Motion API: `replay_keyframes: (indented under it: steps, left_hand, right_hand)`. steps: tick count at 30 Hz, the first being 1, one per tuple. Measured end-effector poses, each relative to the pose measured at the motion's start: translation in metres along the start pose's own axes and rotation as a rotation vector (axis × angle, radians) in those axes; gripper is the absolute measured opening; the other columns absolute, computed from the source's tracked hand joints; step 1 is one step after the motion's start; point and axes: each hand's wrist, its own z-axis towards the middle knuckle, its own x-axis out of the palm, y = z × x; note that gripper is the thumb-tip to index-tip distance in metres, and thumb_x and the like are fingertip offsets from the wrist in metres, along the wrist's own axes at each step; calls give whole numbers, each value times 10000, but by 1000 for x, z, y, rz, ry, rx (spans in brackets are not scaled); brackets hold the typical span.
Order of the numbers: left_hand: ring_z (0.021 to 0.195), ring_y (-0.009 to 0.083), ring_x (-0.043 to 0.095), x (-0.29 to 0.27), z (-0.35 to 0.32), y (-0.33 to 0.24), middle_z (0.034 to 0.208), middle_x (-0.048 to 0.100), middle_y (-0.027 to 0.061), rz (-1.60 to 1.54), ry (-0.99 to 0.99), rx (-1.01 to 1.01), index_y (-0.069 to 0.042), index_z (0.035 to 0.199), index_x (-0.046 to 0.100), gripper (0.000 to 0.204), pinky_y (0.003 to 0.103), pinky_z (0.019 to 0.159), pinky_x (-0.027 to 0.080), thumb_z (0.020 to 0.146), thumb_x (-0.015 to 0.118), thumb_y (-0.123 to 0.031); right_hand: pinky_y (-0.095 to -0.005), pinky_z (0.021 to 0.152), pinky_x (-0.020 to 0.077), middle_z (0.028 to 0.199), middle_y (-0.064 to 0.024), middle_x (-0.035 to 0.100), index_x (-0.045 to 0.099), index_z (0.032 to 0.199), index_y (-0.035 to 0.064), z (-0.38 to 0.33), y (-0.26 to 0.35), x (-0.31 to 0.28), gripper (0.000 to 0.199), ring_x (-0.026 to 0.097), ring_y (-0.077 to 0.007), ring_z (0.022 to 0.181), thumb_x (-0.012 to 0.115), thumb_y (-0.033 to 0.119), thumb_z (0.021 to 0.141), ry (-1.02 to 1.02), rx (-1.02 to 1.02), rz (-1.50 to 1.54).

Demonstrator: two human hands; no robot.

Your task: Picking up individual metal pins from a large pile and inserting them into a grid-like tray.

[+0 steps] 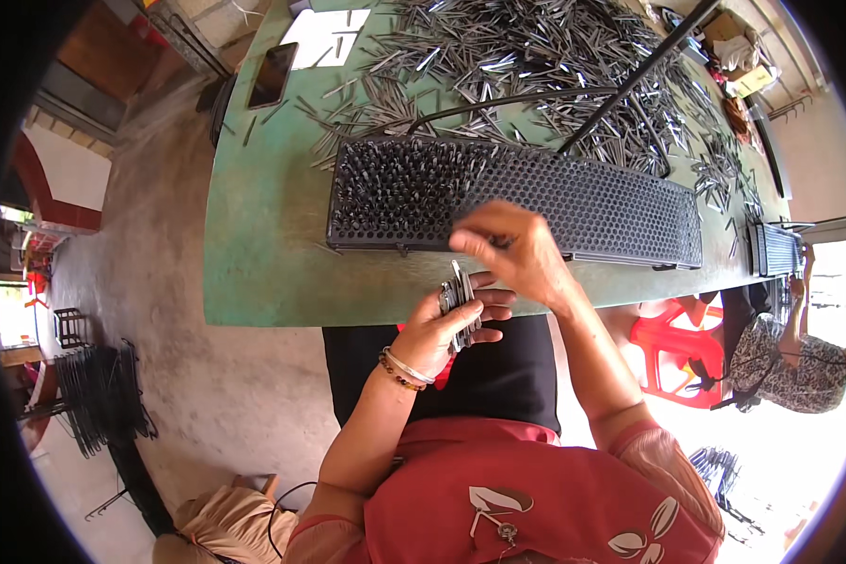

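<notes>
One green bench (pixel 263 273) is spread ahead of the left grip (pixel 434 329), a part-filled black rack (pixel 620 211) just beyond the right grip (pixel 528 249). Strips (pixel 462 303) are clasped by the left; the right's hold cannot be told. Slotting seems underway; alignment would be needed next.

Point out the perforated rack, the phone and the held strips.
Perforated rack (pixel 602 202): head view, holed top, right half.
Phone (pixel 273 75): head view, middle of its dark face.
Held strips (pixel 459 291): head view, upper part of the bundle.
</notes>
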Motion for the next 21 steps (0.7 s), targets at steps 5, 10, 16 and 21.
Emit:
replay_keyframes:
  steps: [5,10,16,21]
  left_hand:
    - [982,221,607,4,1,-3,1116,600,149,135,16,16,18,1253,453,333,316,747,534,936,456,-86]
    - [887,180,618,6,12,0,1067,622,138,100,17,-36,2,1250,464,331,287,719,523,939,468,-111]
    - [921,182,612,20,45,5,1083,615,154,-20,-50,-105,16,1242,472,331,300,743,515,937,474,-113]
    - [953,225,620,11,49,9,1131,597,192,-40,-88,-96,19,1184,497,282,337,802,516,929,486,-99]
  right_hand:
    - [-277,612,478,795,-76,659,679,863,-24,-11,4,-13,188,607,-136,729,683,161,829,280,441,426]
    - [-219,695,482,852,-41,653,646,970,-31,-3,-3,-25,171,583,-86,775,628,112,879,-195,316,380]
    - [-213,660,475,810,-39,674,661,977,-8,28,-42,-33,179,584,-63,714,643,136,872,-527,137,4]
    - [-248,597,476,779,-100,666,668,926,3,37,-49,-23,138,596,-128,631,670,102,828,-515,9,-73]
